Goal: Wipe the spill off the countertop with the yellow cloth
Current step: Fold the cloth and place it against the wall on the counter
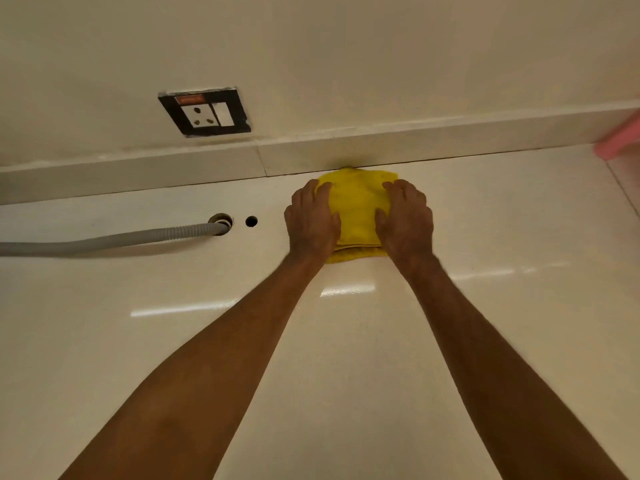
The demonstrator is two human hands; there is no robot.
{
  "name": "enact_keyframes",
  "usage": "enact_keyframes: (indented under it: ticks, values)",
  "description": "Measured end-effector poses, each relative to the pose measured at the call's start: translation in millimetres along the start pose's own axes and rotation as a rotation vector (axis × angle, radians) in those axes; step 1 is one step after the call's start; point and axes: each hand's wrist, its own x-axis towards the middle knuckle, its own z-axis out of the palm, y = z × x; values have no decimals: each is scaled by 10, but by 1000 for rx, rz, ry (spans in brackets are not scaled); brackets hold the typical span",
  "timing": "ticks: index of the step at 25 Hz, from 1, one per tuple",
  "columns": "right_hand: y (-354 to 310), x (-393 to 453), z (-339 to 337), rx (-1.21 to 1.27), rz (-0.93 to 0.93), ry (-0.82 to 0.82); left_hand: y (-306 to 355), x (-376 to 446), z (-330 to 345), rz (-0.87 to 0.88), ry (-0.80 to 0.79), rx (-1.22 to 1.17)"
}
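Observation:
A folded yellow cloth (356,209) lies flat on the glossy cream countertop (346,341), its far edge touching the low backsplash ledge. My left hand (311,221) presses down on the cloth's left side with fingers spread. On the cloth's right side, my right hand (405,220) presses in the same way. Both arms are stretched forward. No spill is visible around the cloth; whatever lies under it is hidden.
A grey corrugated hose (104,239) runs from the left edge into a hole in the counter (221,221), with a smaller hole (251,221) beside it. A black socket plate (205,111) sits on the wall. A blurred pink object (620,140) shows at the right edge.

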Motion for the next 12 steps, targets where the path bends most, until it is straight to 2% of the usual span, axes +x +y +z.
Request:
enact_keyframes:
  ticks: [2,5,12]
  values:
    - [32,-10,189,-83,-47,-48,-66,10,141,102,-73,127]
    - [70,0,371,-135,-51,-69,-124,12,263,150,-149,175]
    - [-11,-99,317,-75,-61,-23,-223,-91,95,213,-148,122]
